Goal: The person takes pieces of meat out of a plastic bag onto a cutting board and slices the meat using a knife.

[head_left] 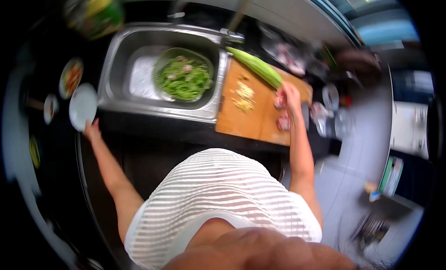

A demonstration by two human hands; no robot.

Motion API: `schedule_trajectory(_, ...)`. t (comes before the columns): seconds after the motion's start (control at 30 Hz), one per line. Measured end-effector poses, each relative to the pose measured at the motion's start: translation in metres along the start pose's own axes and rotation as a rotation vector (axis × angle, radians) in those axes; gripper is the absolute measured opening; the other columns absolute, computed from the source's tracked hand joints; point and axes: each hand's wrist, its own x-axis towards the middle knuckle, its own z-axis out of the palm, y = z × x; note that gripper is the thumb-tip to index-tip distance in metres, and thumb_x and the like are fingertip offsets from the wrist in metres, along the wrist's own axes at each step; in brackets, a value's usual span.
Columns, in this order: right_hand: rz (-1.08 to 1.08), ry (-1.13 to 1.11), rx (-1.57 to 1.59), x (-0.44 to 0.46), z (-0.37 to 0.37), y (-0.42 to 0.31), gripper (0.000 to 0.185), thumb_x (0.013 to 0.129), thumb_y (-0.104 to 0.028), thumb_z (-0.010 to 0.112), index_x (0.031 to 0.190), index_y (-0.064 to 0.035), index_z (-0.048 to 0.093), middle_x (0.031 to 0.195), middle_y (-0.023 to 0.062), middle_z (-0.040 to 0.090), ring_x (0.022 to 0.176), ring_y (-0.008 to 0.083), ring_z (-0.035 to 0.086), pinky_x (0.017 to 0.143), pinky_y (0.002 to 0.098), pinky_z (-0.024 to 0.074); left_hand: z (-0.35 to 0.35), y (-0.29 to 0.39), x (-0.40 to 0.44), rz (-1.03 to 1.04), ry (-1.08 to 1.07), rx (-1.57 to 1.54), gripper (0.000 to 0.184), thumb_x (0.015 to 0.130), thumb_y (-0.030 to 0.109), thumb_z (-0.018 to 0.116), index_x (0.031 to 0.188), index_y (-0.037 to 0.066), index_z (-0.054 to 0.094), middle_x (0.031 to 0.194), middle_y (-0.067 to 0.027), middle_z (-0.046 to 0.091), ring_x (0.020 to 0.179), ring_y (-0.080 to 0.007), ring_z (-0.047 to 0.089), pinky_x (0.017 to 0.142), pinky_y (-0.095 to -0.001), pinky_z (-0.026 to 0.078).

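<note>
At the left, my left hand (92,129) grips the near rim of a white plate (83,105), fingers closed on its edge. My right hand (291,96) is over the right part of a wooden cutting board (269,110), its fingers bent and closed against a piece of raw meat (279,101); blur hides the fingertips. Just below that hand lies a second piece of raw meat (283,123). A long green gourd (255,67) rests along the board's far edge, its end close to my fingers. Chopped pale bits, like garlic (244,98), are heaped at the board's left.
Left of the board is a steel sink (139,107), holding a clear basin (211,77) of leafy greens (183,79). A dish of colourful food (71,78) and a small bowl (50,107) stand beyond the plate. Plastic bags (327,123) lie right of the board.
</note>
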Motion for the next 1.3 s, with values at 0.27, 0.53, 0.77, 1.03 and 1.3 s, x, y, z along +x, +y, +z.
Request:
schedule_trajectory(0.27, -0.158, 0.447, -0.231, 0.095, -0.096, -0.042, 0.032, 0.080, -0.020, 0.062, 0.106, -0.0007, 0.060, 0.078, 0.0068, 0.062, 0.060, 0.0121, 0.059, 0.050, 0.0243, 0.0477, -0.009, 0.041, -0.110, 0.042, 0.051, 0.324, 0.031, 0.087, 0.026, 0.061, 0.107, 0.004, 0.054, 0.076, -0.0047, 0.059, 0.060, -0.0101, 0.054, 0.048, -0.0190, 0.041)
schedule_trajectory(0.53, -0.619, 0.726, -0.942, 0.209, -0.120, -0.044, 0.034, 0.074, -0.028, 0.064, 0.101, -0.0065, 0.064, 0.085, 0.0152, 0.065, 0.081, 0.0334, 0.063, 0.072, 0.0410, 0.0502, 0.150, 0.070, -0.286, 0.255, -0.610, 0.488, 0.022, 0.089, 0.013, 0.056, 0.110, 0.004, 0.059, 0.083, -0.0014, 0.058, 0.071, -0.0060, 0.052, 0.061, -0.0175, 0.043)
schedule_trajectory(0.77, -0.545, 0.274, -0.336, 0.152, -0.146, -0.073, 0.016, 0.079, -0.014, 0.060, 0.090, -0.0024, 0.064, 0.069, 0.0069, 0.064, 0.057, 0.0138, 0.060, 0.053, 0.0265, 0.0470, 0.359, 0.059, -0.468, 0.631, -1.391, 0.551, 0.026, 0.087, 0.006, 0.054, 0.112, 0.004, 0.059, 0.106, -0.0073, 0.062, 0.093, -0.0137, 0.059, 0.080, -0.0258, 0.047)
schedule_trajectory(1.03, -0.514, 0.085, -0.117, 0.108, -0.187, -0.090, 0.023, 0.084, -0.003, 0.057, 0.107, -0.0021, 0.057, 0.067, -0.0024, 0.056, 0.051, 0.0016, 0.046, 0.044, 0.0149, 0.0360, 0.541, -0.043, -0.555, 1.350, -1.631, 1.380, 0.063, 0.078, 0.041, 0.060, 0.132, 0.015, 0.041, 0.113, -0.0111, 0.059, 0.111, -0.0289, 0.052, 0.094, -0.0384, 0.038)
schedule_trajectory(1.3, -0.960, 0.541, -0.868, 0.086, -0.198, -0.091, 0.036, 0.074, 0.002, 0.051, 0.109, -0.0001, 0.056, 0.104, 0.0185, 0.058, 0.101, 0.0326, 0.055, 0.089, 0.0354, 0.0433, 0.557, -0.067, -0.535, 1.780, -1.814, 0.980, 0.036, 0.080, 0.041, 0.056, 0.110, 0.021, 0.061, 0.068, -0.0135, 0.062, 0.069, -0.0278, 0.061, 0.064, -0.0467, 0.047)
